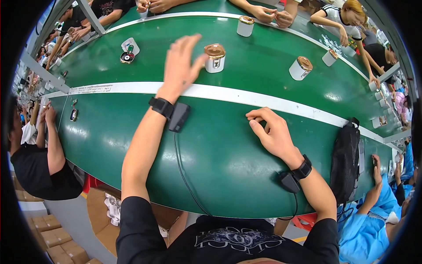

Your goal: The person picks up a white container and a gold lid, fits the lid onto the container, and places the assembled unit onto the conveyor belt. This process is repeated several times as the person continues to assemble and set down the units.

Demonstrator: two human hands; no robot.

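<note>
My left hand (180, 64) reaches over the white rail onto the green belt, fingers stretched and spread, with nothing in it. Just to its right stands a white ribbed canister with a shiny gold top (215, 58); the thumb is close to it, and whether they touch I cannot tell. My right hand (271, 131) hovers or rests over the near green tabletop, fingers loosely curled and thumb apart, and I see nothing held in it. Each wrist wears a black strap with a small black box and a cable.
More gold-topped canisters stand on the belt, including one far (245, 26) and one at right (300, 68). An opened white-and-black part (129, 51) lies left. A small part (74, 114) sits on the near table. A black mesh bag (345, 160) lies right. Co-workers sit around.
</note>
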